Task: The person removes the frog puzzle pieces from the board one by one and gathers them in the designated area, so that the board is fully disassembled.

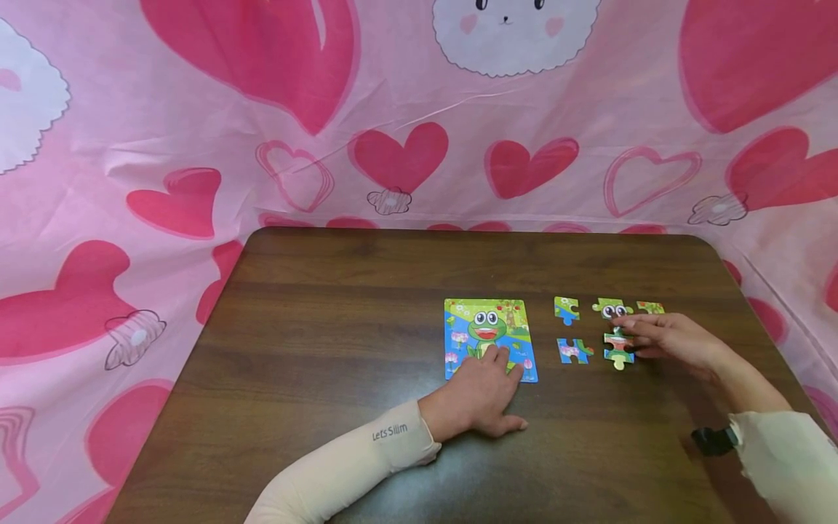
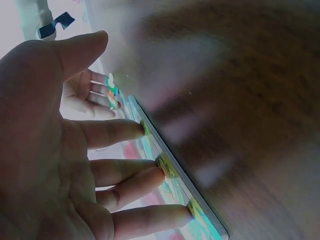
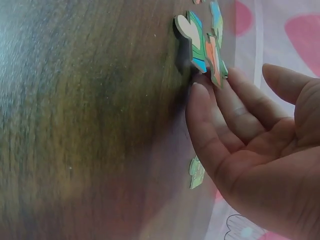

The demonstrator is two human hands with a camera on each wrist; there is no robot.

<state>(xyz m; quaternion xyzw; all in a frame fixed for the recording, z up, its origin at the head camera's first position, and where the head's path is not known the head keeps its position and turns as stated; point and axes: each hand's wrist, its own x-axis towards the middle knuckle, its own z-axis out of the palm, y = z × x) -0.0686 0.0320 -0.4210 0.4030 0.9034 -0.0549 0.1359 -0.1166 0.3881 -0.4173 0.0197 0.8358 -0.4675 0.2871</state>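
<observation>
My left hand [image 1: 480, 393] lies over the lower part of a frog picture board [image 1: 458, 320], its fingers spread and fingertips on the picture. In the left wrist view those fingertips [image 2: 175, 215] touch the board near its edge, with the thumb apart. My right hand [image 1: 681, 342] is beside a puzzle piece [image 1: 618, 340] with a red mouth and a cream tab. In the right wrist view its fingers [image 3: 202, 107] reach the edge of this piece, while the thumb stands away from it. Right above lies the frog-eyes piece [image 1: 612, 309], partly overlapped by the fingers.
A blue-green piece [image 1: 566, 309] and a pink-flower piece [image 1: 572, 351] lie between the board and the right hand. At the far right, another green piece [image 1: 650, 308] is partly behind that hand. The brown table [image 1: 327, 327] meets a pink heart-patterned cloth [image 1: 406, 87] behind.
</observation>
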